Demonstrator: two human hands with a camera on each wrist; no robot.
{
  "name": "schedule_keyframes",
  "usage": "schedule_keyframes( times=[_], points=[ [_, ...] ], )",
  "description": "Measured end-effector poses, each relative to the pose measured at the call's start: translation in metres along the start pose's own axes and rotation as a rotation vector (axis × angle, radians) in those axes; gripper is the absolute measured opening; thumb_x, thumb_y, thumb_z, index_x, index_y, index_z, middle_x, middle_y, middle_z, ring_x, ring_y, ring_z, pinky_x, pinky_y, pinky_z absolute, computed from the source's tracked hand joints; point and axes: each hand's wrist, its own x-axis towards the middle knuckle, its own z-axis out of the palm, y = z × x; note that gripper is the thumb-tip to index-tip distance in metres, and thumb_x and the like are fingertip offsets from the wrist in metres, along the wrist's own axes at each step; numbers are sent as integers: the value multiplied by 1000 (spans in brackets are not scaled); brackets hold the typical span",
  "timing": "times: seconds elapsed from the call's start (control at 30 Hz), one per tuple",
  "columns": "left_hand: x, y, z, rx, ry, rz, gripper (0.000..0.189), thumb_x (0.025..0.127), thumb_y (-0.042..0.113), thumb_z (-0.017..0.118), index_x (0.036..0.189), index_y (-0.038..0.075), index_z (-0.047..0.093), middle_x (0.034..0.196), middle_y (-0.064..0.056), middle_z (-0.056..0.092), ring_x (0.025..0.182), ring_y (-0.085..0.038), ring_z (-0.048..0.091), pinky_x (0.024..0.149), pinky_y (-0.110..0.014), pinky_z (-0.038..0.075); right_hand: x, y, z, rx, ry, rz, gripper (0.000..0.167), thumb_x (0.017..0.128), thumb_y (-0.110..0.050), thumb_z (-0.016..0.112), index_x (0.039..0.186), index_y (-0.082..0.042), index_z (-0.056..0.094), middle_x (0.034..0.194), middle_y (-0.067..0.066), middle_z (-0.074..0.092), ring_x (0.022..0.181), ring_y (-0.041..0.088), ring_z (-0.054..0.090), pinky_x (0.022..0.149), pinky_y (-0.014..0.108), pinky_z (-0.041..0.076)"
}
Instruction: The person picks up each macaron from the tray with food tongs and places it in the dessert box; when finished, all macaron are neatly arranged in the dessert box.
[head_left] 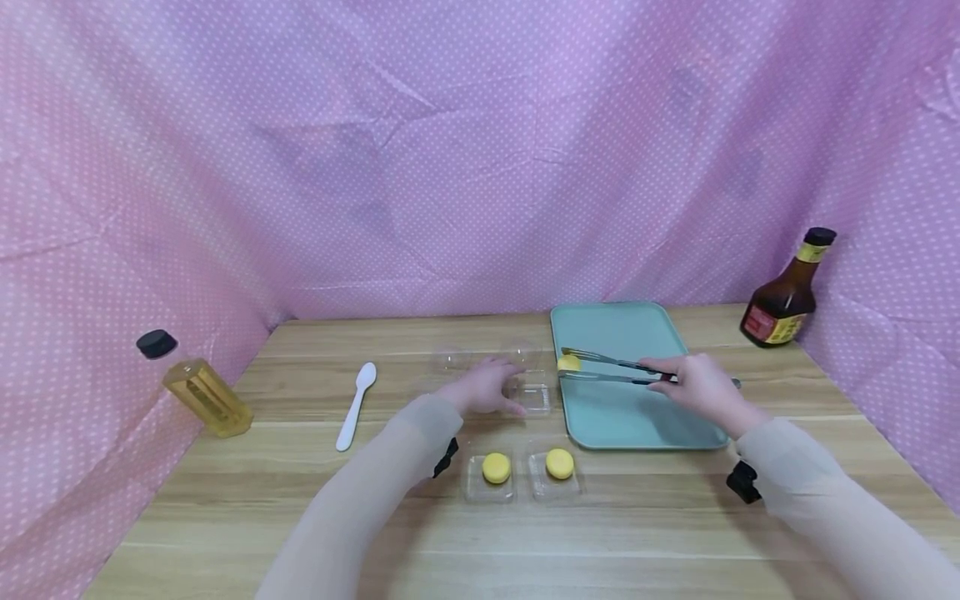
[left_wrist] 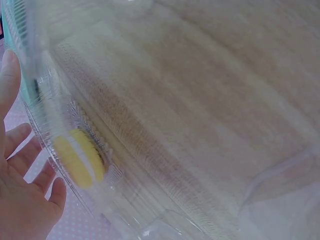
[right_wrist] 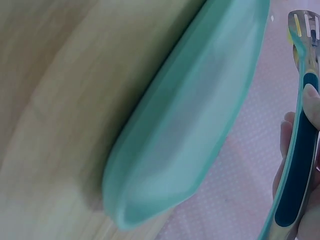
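My right hand point(head_left: 699, 385) grips the handles of metal tongs point(head_left: 611, 361) with dark blue grips. A yellow macaron point(head_left: 568, 363) sits between the tong tips, over the left edge of the pale green tray point(head_left: 637, 427). My left hand point(head_left: 487, 386) is spread over a clear plastic container point(head_left: 535, 400) with round domes in its lid, left of the tray. In the left wrist view its fingers are loosely bent right at the clear plastic rim, and a macaron point(left_wrist: 80, 159) with a white filling shows through the plastic.
Two yellow macarons point(head_left: 496, 468) sit in small clear square trays point(head_left: 480, 497) in front of the hands. A white spoon point(head_left: 356, 407) lies at left. An oil bottle point(head_left: 208, 398) stands far left, a dark sauce bottle point(head_left: 783, 300) at back right. A pink dotted curtain point(head_left: 480, 167) encloses the table.
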Motion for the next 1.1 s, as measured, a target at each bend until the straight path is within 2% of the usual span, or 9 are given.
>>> schedule_keyframes(
  times=[0.23, 0.53, 0.87, 1.1],
  points=[
    [0, 1, 2, -38, 9, -16, 83, 76, 42, 75, 144, 12, 39, 150, -8, 37, 142, -28, 27, 117, -45, 22, 0, -12, 6, 36, -34, -35, 38, 78, -7, 74, 116, -6, 68, 89, 12, 73, 60, 6, 47, 44, 19, 35],
    [-2, 5, 5, -73, 21, -14, 84, 74, 40, 76, 144, 12, 39, 150, -9, 36, 142, -29, 26, 118, -47, 18, 3, -21, 15, 53, -53, -99, 37, 77, -5, 75, 114, -4, 69, 98, 13, 72, 64, 4, 53, 48, 18, 40],
    [-4, 10, 6, -84, 28, -26, 85, 74, 40, 77, 144, 11, 39, 150, -7, 38, 141, -28, 28, 118, -46, 19, 8, -27, 17, 33, -88, -135, 38, 77, -5, 75, 115, -4, 68, 100, 12, 72, 65, 4, 53, 51, 19, 42],
    [-4, 13, 8, -89, 33, -42, 84, 74, 39, 77, 144, 10, 39, 149, -6, 40, 140, -27, 29, 118, -45, 20, 10, -29, 17, 46, -112, -123, 39, 78, -5, 75, 116, -4, 68, 99, 12, 72, 64, 4, 51, 50, 19, 40]
  ],
)
